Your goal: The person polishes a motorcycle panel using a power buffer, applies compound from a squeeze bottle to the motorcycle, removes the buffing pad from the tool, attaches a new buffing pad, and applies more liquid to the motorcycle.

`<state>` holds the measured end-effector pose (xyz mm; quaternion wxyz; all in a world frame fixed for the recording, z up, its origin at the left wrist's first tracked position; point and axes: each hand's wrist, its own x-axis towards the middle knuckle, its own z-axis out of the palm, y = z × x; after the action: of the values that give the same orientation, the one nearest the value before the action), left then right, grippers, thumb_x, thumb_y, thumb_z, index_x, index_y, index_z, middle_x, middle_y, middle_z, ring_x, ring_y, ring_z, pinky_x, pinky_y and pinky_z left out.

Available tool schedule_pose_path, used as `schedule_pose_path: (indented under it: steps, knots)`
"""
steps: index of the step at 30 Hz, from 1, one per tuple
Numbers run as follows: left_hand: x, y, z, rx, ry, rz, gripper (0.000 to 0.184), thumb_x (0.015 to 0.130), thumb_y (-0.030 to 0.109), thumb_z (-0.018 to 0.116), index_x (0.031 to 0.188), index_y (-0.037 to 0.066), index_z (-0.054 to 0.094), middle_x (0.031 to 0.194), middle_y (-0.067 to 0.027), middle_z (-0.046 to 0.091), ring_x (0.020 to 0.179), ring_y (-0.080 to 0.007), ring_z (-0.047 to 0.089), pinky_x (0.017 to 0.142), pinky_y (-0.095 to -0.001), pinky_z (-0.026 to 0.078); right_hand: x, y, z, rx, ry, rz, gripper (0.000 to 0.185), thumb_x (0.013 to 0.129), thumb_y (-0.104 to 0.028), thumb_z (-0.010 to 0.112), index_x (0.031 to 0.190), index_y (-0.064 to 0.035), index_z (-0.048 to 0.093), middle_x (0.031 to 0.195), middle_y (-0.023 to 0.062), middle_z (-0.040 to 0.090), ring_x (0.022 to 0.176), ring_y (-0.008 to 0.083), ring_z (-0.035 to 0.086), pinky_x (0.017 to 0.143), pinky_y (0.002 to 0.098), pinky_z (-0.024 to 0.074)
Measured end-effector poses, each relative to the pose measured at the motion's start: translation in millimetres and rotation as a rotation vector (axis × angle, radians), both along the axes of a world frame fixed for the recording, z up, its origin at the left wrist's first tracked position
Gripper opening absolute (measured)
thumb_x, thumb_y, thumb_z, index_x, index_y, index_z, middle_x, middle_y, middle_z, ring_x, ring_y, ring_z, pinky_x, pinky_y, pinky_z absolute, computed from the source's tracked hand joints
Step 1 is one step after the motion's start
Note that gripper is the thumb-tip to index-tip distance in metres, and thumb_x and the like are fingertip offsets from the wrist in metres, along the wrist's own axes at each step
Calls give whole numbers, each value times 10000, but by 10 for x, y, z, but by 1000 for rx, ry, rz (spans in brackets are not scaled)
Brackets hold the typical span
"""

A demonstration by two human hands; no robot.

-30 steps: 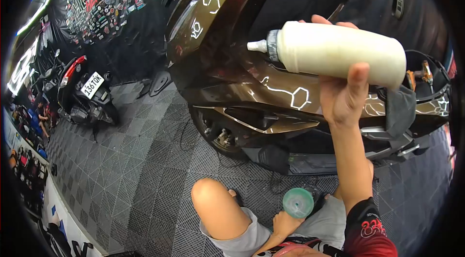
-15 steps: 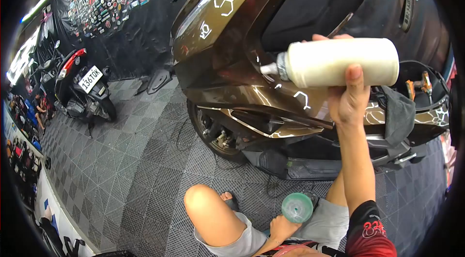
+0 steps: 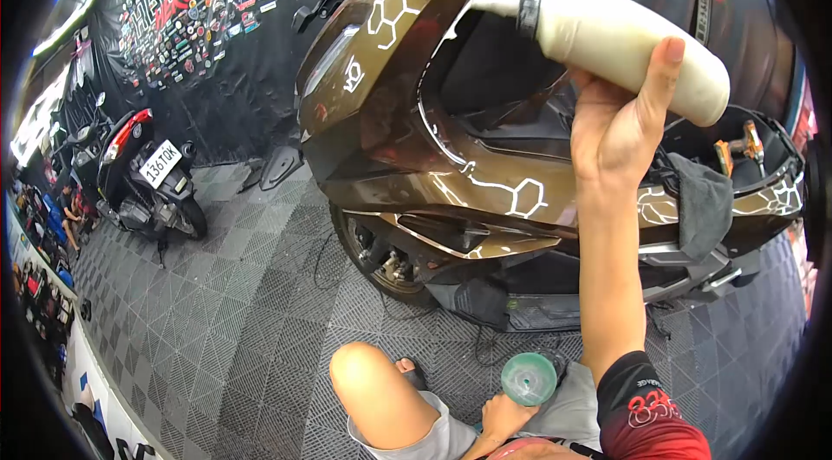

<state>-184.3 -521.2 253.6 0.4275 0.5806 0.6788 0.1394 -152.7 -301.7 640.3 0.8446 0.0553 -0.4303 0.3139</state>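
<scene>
In my right hand (image 3: 620, 126) is a squeeze bottle (image 3: 637, 44) of cream-coloured liquid, fingers wrapped round it and thumb on its side. Its pale nozzle (image 3: 496, 3) points left, by the upper edge of the scooter's brown front panel (image 3: 381, 105); I cannot tell whether they touch. A white line (image 3: 446, 148) follows the panel's edge down to a white hexagon outline (image 3: 527, 197). Low down, between my knees, my left hand (image 3: 507, 417) is closed on a tool with a round green polishing pad (image 3: 529, 379), smeared with white; the tool's body is mostly hidden.
A grey cloth (image 3: 704, 209) hangs over the scooter's side, near an orange-and-metal item (image 3: 745, 146). Grey floor tiles (image 3: 217, 313) lie underneath, with thin cables by the front wheel (image 3: 373, 256). Another scooter (image 3: 147, 170) stands to the left; a person sits beyond it.
My right hand has moved the bottle upward and tilted it, its nozzle now higher along the panel edge. A white line shows there now. My left hand stays on the tool.
</scene>
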Motion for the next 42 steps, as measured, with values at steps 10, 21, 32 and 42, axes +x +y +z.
schedule_pose_path:
  steps: [10, 21, 32, 42]
  knots:
    - [60, -45, -117, 11, 48, 3, 591, 719, 576, 748, 990, 51, 748, 922, -253, 726, 912, -439, 698, 812, -487, 552, -19, -247, -305, -144, 74, 271, 627, 916, -522, 685, 1302, -68, 491, 1198, 116, 608, 1175, 275, 592, 952, 536, 545]
    - [116, -111, -550, 274, -33, 77, 476, 709, 482, 782, 886, 42, 747, 858, -256, 714, 833, -457, 692, 740, -528, 548, 2162, -888, -1712, -651, 288, 395, 450, 1000, -396, 590, 1263, -31, 607, 1228, 199, 651, 1122, 316, 650, 943, 477, 564]
    - [127, -33, -397, 308, 52, 361, 567, 727, 442, 830, 1116, 57, 684, 1020, -181, 719, 927, -385, 688, 794, -456, 536, 2347, -1009, -2925, -1624, -213, 820, 562, 935, -480, 592, 1144, 41, 554, 827, 151, 653, 664, 263, 666, 455, 371, 527]
    - [262, -23, -209, 380, 22, 318, 531, 666, 473, 874, 904, 38, 687, 836, -131, 707, 793, -351, 663, 785, -484, 511, 2557, -366, -2403, -235, -2672, -826, 604, 763, -278, 747, 1327, -164, 563, 1037, 77, 665, 1029, 270, 643, 883, 455, 457]
